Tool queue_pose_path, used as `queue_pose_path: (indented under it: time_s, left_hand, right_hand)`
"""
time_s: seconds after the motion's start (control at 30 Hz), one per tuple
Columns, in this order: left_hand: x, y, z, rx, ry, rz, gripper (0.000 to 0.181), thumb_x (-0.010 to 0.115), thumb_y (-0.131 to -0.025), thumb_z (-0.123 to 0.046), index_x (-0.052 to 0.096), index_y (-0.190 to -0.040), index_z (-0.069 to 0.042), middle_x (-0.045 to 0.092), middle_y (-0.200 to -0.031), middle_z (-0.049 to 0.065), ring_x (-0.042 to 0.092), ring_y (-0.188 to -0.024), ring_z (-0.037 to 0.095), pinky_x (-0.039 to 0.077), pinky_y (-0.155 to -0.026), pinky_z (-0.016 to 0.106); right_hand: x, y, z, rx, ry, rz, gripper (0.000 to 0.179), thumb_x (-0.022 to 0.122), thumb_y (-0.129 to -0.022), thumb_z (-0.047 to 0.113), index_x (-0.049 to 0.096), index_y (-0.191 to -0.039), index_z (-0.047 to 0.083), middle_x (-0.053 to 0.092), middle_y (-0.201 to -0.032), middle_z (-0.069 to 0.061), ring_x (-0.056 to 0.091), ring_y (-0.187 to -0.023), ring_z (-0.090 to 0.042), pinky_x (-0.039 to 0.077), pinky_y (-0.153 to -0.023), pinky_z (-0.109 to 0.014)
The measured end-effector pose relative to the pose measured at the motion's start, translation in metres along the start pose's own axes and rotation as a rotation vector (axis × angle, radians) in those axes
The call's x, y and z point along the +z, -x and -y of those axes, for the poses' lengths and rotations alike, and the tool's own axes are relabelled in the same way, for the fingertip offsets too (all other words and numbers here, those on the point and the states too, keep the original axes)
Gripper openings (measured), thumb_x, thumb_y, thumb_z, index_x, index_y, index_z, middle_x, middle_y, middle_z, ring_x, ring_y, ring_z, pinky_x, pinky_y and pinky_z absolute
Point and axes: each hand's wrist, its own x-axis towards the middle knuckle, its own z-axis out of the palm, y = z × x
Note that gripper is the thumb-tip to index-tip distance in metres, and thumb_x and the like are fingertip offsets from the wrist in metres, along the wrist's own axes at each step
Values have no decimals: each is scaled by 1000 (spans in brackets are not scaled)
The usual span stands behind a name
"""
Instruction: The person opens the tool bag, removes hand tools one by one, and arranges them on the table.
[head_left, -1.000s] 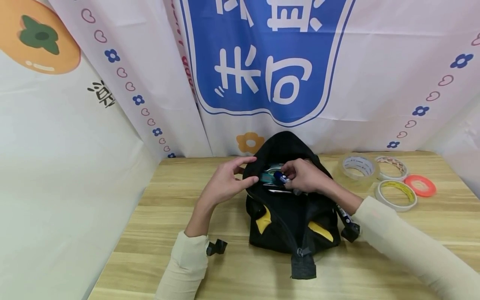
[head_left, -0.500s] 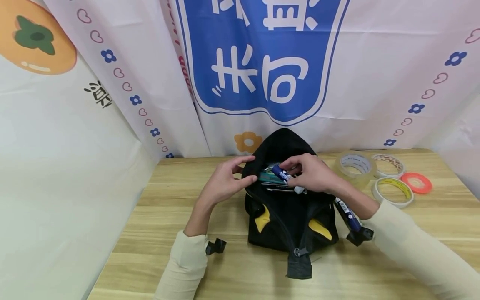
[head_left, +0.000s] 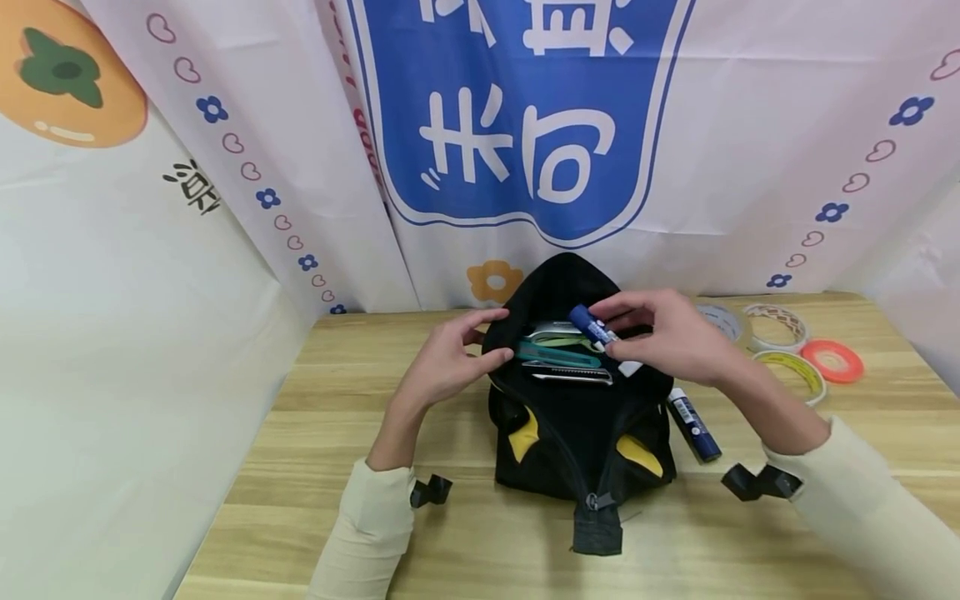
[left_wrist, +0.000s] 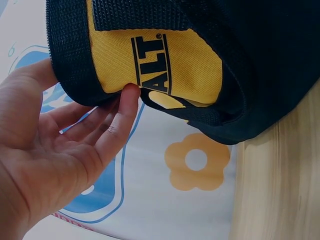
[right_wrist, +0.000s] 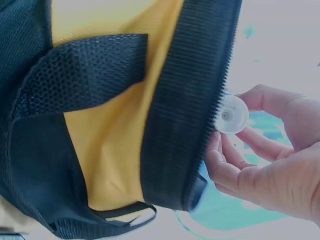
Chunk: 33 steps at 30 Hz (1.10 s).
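In the head view a black tool bag (head_left: 551, 458) with yellow patches stands unzipped on the wooden table. My left hand (head_left: 450, 362) holds its left rim between thumb and fingers; the left wrist view shows the fingers (left_wrist: 131, 95) against the zipped edge. Above the opening's right side, my right hand (head_left: 675, 337) pinches a blue glue stick (head_left: 592, 327). Its round white end (right_wrist: 233, 115) faces the right wrist camera. Inside the bag lie a teal utility knife (head_left: 562, 354), a black-and-silver utility knife (head_left: 573, 374) and other flat tools partly hidden behind them.
Another blue glue stick (head_left: 696, 427) lies on the table right of the bag. Farther right sit a clear tape roll (head_left: 723, 320) partly behind my right hand, a patterned-core roll (head_left: 777, 327), a yellow-core roll (head_left: 817, 385) and a red roll (head_left: 832, 361). A printed curtain hangs behind.
My right hand has lifted the glue stick up and right, out of the bag's opening, uncovering the knives inside. The left hand stays on the rim.
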Motion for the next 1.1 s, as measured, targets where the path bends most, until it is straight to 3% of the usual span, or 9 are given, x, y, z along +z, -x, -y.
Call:
queue_pose_path:
  time_s: [0.17,0.4,0.5,0.67,0.77,0.97,1.1]
  left_hand:
    - [-1,0,-1,6,-5,-5,55,79,-98,-20,63,-150,-14,60,-156,11,72,-123,34,59,-82,32]
    - [0,-1,0,13,-3,-4,56,79,-98,-19,63,-151,-14,58,-158,11,72,-121,34,61,-85,34]
    - [0,-1,1,10,4,-1,56,79,-98,-19,62,-151,-14,57,-160,11,73,-122,34,61,-88,37]
    - [1,-1,2,8,2,-5,55,79,-98,-19,62,-151,-13,57,-160,11,73,-123,34,61,-90,40]
    - [1,-1,2,11,2,-5,55,78,-98,-19,62,-151,-13,57,-160,11,73,-122,34,61,-91,40]
    - [1,-1,1,14,9,-2,55,78,-99,-18,62,-151,-12,56,-160,11,73,-121,34,60,-88,36]
    - [1,-1,0,12,14,-2,55,78,-99,-18,62,-151,-12,56,-160,12,73,-121,34,60,-86,33]
  right_hand:
    - [-13,18,-9,26,-32,-53,46,78,-97,10,69,-142,11,70,-140,-13,68,-124,-28,58,-88,-24]
    - [-29,41,-35,63,-97,-133,50,74,-100,9,62,-148,7,65,-146,-17,66,-112,6,59,-85,-18]
    - [-34,50,-47,78,-76,-164,51,75,-101,11,61,-150,7,65,-146,-14,63,-109,14,58,-84,-15]
    - [-41,64,-67,120,-69,-180,50,75,-102,13,61,-149,5,66,-130,18,64,-107,15,59,-81,-16]
    - [-44,73,-79,136,-71,-183,50,75,-102,13,60,-148,2,62,-123,31,65,-105,14,60,-79,-18]
    - [-44,88,-102,184,-55,-171,53,74,-102,14,58,-151,0,59,-121,36,65,-104,16,60,-78,-18]
    - [-41,95,-116,194,-36,-164,53,74,-103,13,57,-151,-2,60,-129,26,67,-102,15,59,-79,-16]
